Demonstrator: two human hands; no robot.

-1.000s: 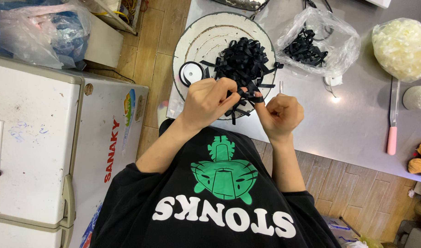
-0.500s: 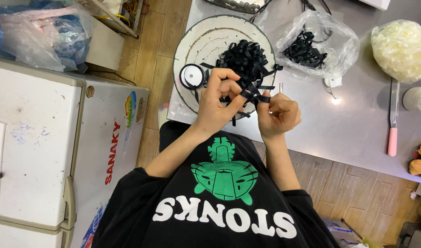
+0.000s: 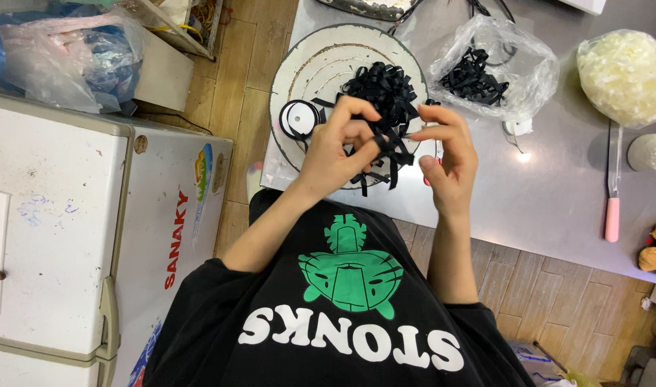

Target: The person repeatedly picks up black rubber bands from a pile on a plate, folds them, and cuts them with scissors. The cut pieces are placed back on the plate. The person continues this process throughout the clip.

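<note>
Dangling between both hands, a bundle of black ribbon strips (image 3: 385,154) hangs just above the near rim of a round white tray (image 3: 321,61) on the grey bench (image 3: 543,193). The left hand (image 3: 335,150) has its grip closed on the strips, fingers curled around the upper loops. The right hand (image 3: 446,161) pinches the same strips between thumb and fingertips from the other side. A heap of looped black ribbon (image 3: 382,86) lies on the tray behind the hands, and a spool of black ribbon (image 3: 299,118) sits at the tray's left edge. Farther back, a clear plastic bag (image 3: 496,64) holds more black pieces. Well apart to the right, a pink-handled knife (image 3: 612,193) lies on the bench, beneath a bag of white pieces (image 3: 625,75).
</note>
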